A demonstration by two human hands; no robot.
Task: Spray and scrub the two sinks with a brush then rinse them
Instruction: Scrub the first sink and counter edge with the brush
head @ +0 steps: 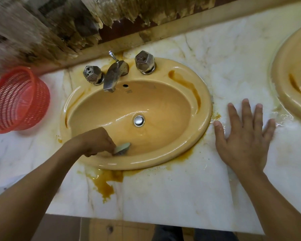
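The brush (122, 148) is resting on the near wall of the sink (163, 105), its head pointing right from my left hand (97, 141), whose fingers are grasping it. My right hand (245, 136) is lying released, splayed on the surface (163, 192), well apart.

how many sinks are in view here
2. The middle sink is straight ahead, with the left hand holding the brush against its near wall. The right sink is at the frame's right edge, only partly in view; more could lie outside it.
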